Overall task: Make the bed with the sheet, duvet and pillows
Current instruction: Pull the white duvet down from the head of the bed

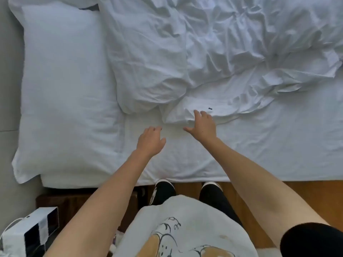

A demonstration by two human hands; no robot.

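A white pillow (65, 86) lies flat at the left end of the bed. Beside it a second, crumpled pillow (148, 71) leans against the bunched white duvet (241, 52) that covers the far half of the bed. The white fitted sheet (259, 145) is bare along the near edge. My right hand (202, 127) reaches out with spread fingers, its fingertips touching the duvet's near corner (178, 114). My left hand (150, 140) hovers over the sheet, fingers loosely bent, holding nothing.
A dark wooden bedside table (78, 204) stands at the lower left with a white and black box (31, 232) on it. My feet in black shoes (165, 190) stand on the wooden floor (297, 197) against the bed's edge.
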